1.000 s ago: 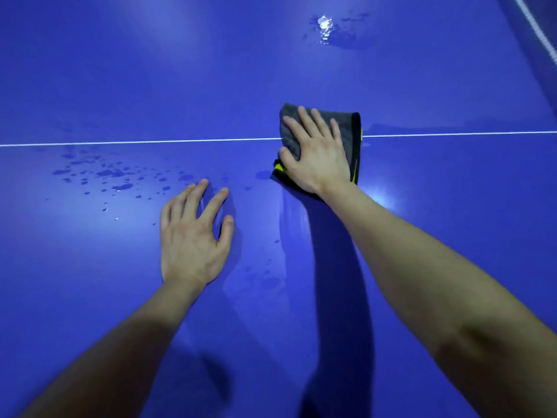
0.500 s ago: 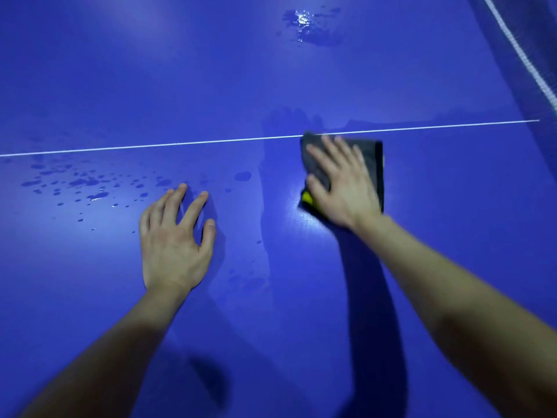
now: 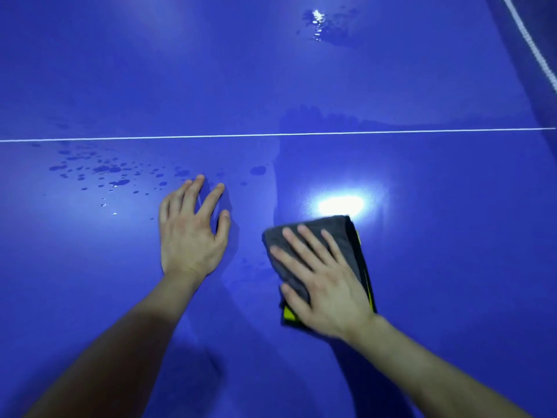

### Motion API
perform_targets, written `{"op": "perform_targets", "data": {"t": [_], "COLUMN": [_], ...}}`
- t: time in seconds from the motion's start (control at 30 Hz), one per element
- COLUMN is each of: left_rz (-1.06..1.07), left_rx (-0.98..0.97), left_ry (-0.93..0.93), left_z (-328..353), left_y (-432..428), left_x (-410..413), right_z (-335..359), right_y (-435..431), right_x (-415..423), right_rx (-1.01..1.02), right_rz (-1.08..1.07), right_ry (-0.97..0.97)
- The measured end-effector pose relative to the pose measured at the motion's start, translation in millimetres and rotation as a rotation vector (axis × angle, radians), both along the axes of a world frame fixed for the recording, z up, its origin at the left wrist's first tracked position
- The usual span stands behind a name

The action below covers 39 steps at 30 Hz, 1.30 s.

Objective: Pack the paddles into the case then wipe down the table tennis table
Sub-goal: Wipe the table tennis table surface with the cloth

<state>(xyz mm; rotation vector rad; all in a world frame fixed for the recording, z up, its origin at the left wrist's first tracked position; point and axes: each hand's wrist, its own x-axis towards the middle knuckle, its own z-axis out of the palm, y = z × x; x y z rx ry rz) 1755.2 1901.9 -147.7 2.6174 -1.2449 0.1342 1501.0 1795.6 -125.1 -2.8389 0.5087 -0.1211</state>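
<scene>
A blue table tennis table (image 3: 437,236) fills the view, with a white centre line (image 3: 150,138) across it. My right hand (image 3: 322,282) lies flat with spread fingers on a folded grey cloth (image 3: 340,233) that has a black and yellow edge, pressing it onto the table. My left hand (image 3: 190,233) rests flat on the bare table to the left of the cloth, fingers straight. Water droplets (image 3: 108,173) lie beyond my left hand, below the line. No paddles or case are in view.
A small puddle (image 3: 319,24) glints at the far side of the table. The net (image 3: 533,49) with its white top band runs along the upper right corner. A bright light reflection (image 3: 340,205) sits just beyond the cloth.
My right hand has dragged the cloth from the white line back toward me, leaving a wiped streak. My left hand stays flat on the table.
</scene>
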Motion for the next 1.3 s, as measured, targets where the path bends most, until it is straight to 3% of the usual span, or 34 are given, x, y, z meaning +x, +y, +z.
{"op": "perform_targets", "data": {"t": [0.23,0.33,0.57,0.67,0.8,0.9,1.13,1.23,1.3], "left_rz": [-0.001,0.007,0.019,0.009,0.009,0.008,0.024,-0.026,-0.042], "left_rx": [-0.035,-0.030,-0.025,-0.026,-0.037,-0.064,-0.240,-0.184,-0.143], "left_ry": [-0.024,-0.011,0.052,0.059,0.050,0.032,0.244,0.182,0.120], "left_z": [-2.0,-0.2,0.5,-1.1,1.9,1.5,8.4,17.4,21.7], "left_y": [0.0,-0.2,0.0,0.0,-0.4,0.0,11.2,39.7,73.6], "left_x": [1.7,0.4,1.8,2.1,1.2,0.3,2.3,3.5,3.9], "right_z": [-16.3,-18.3,0.7,-5.7,-13.1,-19.6,-6.4,-0.6,-1.0], "right_y": [-120.5,-99.6,43.0,-5.1,-90.9,-105.3,16.6,67.2,59.1], "right_x": [190.4,170.7,21.3,68.5,193.8,226.2,92.5,29.7,34.7], "right_rx": [-0.030,-0.048,0.029,-0.018,-0.028,-0.024,-0.032,0.006,-0.001], "right_rz": [-0.257,-0.230,-0.009,-0.008,-0.205,-0.240,-0.080,0.052,0.100], "right_ry": [0.009,-0.028,0.008,-0.024,-0.015,-0.001,-0.038,0.011,0.019]}}
